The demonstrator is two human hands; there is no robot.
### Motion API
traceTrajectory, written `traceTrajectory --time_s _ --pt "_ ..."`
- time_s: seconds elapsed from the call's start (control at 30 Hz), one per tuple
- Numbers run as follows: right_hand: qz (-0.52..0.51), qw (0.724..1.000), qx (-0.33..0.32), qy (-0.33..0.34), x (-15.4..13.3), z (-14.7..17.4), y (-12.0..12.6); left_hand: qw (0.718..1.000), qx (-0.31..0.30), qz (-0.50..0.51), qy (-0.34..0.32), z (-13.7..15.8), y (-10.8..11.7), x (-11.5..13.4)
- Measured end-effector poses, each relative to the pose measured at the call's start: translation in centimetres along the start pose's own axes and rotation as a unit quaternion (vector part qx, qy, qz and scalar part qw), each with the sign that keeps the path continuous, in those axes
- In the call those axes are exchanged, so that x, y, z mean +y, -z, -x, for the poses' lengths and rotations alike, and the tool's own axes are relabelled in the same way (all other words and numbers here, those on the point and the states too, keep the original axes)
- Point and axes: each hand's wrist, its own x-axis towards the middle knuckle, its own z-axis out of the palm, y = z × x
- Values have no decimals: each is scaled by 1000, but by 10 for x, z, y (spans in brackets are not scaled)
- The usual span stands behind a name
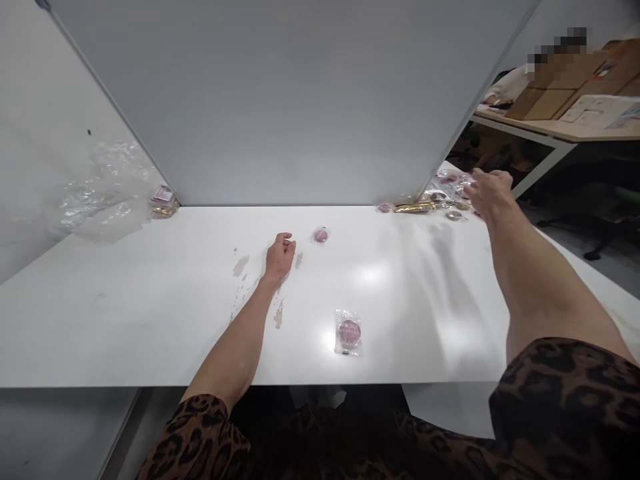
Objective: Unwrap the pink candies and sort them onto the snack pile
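Head view | left hand (280, 257) rests mid-frame on white table (150, 320), fingers curled shut, empty, near small pink packet (321, 235) | right hand (489, 192) at upper right over packet pile (445, 193), finger state unclear | wrapped pink disc (349, 332) lower centre

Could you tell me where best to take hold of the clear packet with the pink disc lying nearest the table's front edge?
Pinch the flat clear margin of the near packet from above at its front edge. It lies flat, apart from everything, and the disc bulges mid-packet.
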Motion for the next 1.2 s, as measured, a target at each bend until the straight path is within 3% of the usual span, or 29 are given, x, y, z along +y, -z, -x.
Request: traceTrajectory --time_s 0.07,0.13,0.27,0.37,0.43,0.53,0.6,0.67,0.83,0.9,1.03,1.2 --pt "-24 998 21 -52 8 11 -10 1000 -2 -4 2 0 0 -1" --pt "-33 995 -7 -96 23 37 -19 1000 -3 -20 1 -1 -1 0" --pt "24 986 -132 -102 52 107 -31 999 -6 -43 -3 -2 -3 2" --pt "85 952 -292 -41 51 164 -31 999 -13 -42 -5 -2 -4 3" --pt "139 884 -445 29 41 202 -23 999 -16 -41 -2 -1 -4 4" --pt "228 724 -634 150 23 257 -6 998 -24 -56 9 0 -5 7" --pt "264 654 -669 237 15 287 2 997 -30 -66 11 0 -5 8" --pt "285 623 -665 298 12 308 4 997 -32 -73 7 0 -5 8" --pt "286 591 -639 400 14 324 -13 995 -28 -91 17 0 -7 8" --pt "253 592 -626 440 19 326 -24 995 -33 -93 24 1 -7 8" --pt "190 644 -598 438 34 328 -44 995 -44 -81 27 3 -6 7" --pt "214 695 -572 379 37 311 -64 996 -48 -66 24 5 -6 8"
